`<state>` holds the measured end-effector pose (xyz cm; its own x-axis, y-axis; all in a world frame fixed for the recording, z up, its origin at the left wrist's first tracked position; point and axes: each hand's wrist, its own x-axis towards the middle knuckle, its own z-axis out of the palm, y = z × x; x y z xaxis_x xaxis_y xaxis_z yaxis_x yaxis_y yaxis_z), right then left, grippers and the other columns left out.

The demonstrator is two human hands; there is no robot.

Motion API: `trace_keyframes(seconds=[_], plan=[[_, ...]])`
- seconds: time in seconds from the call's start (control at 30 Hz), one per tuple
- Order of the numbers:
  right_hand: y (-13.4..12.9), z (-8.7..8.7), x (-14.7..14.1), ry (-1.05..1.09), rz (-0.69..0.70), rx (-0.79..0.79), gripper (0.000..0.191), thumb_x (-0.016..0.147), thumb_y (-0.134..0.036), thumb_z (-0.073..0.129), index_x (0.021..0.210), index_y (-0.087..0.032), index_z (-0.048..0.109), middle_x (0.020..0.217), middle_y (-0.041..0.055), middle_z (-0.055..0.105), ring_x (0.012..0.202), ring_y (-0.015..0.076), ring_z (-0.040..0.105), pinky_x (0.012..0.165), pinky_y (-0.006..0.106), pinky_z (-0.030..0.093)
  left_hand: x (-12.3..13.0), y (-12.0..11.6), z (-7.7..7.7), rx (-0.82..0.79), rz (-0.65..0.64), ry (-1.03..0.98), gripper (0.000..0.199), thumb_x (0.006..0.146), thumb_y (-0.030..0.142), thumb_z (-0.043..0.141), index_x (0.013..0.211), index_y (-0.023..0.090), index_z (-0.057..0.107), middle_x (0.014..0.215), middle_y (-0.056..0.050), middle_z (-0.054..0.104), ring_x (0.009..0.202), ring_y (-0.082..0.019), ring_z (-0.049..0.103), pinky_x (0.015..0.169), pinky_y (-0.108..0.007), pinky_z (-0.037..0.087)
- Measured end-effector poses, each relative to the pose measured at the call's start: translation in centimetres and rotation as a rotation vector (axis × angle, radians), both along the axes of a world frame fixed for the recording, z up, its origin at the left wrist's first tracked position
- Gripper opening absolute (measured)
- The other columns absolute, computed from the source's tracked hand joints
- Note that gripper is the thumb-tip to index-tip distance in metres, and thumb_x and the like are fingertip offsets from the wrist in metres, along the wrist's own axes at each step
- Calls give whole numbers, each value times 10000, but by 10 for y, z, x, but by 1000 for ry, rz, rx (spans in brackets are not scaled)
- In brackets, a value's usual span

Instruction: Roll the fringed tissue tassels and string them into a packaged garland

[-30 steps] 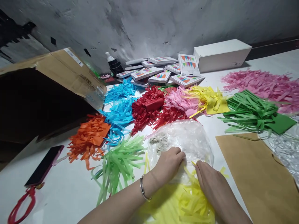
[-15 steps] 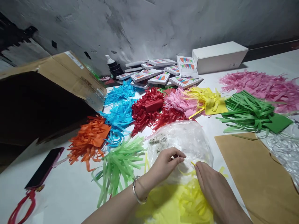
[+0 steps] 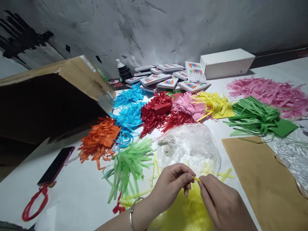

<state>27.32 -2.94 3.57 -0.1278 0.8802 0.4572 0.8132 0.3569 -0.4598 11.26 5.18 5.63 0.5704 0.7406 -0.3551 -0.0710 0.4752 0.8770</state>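
Both my hands meet over a piece of yellow fringed tissue paper (image 3: 185, 210) low in the picture. My left hand (image 3: 174, 181), with a silver bangle on the wrist, pinches one end of a thin twisted yellow paper strip (image 3: 196, 179). The other end is pinched by my right hand (image 3: 218, 195). The fringed yellow sheet below is partly hidden by both hands. Just beyond them lies a clear plastic bag (image 3: 190, 146) with a greyish clump showing inside. A light green tassel bundle (image 3: 130, 163) spreads out to the left of my left hand.
Orange (image 3: 101, 139), blue (image 3: 130, 114), dark red (image 3: 156, 110) and green (image 3: 260, 115) tassel bundles lie around. Printed flat boxes (image 3: 166, 81) and a white box (image 3: 227, 64) stand by the wall. A cardboard box (image 3: 86, 80), phone (image 3: 56, 165) and brown sheet (image 3: 264, 176) flank the work area.
My left hand has come down and right to meet my right hand, and now both pinch the yellow strip. The fringed sheet beneath has shifted, and the view has tilted slightly.
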Motion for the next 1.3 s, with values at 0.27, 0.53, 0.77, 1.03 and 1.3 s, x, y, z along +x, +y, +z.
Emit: trace_keyframes(seconds=[0.27,0.53,0.77,1.03,1.3], plan=[[-16,16,-7,-24,42,34,305,1006,-130,385,727,-237,447,598,-48,448,463,97,484,460,256,330,-13,-28,-4,267,-48,105,399,884,516,686,808,126,661,687,2,554,531,-75,519,502,-190,454],[-34,12,-13,95,162,-171,320,1051,-160,297,837,-221,527,741,4,619,633,119,622,594,219,464,-22,-42,0,149,16,78,333,760,439,817,798,134,689,620,5,590,531,-98,550,524,-210,495],[-47,1,-19,176,247,-176,100,1049,-236,454,1044,-244,553,817,-22,619,708,112,628,642,204,480,-33,-55,-12,168,13,100,396,646,460,873,624,128,657,625,12,566,464,-65,473,427,-186,385],[-47,-10,-43,8,278,109,296,1002,-132,452,722,-225,475,620,-28,496,563,123,508,608,262,440,-61,-78,-14,281,119,157,268,765,353,774,675,138,643,615,32,531,469,-55,419,445,-183,317],[-62,-14,-47,57,112,199,286,1033,-244,465,1265,-113,570,1236,159,616,1197,209,587,1000,295,496,-124,-60,-13,474,538,182,276,894,409,682,794,161,617,635,19,571,513,-101,530,445,-183,427]])
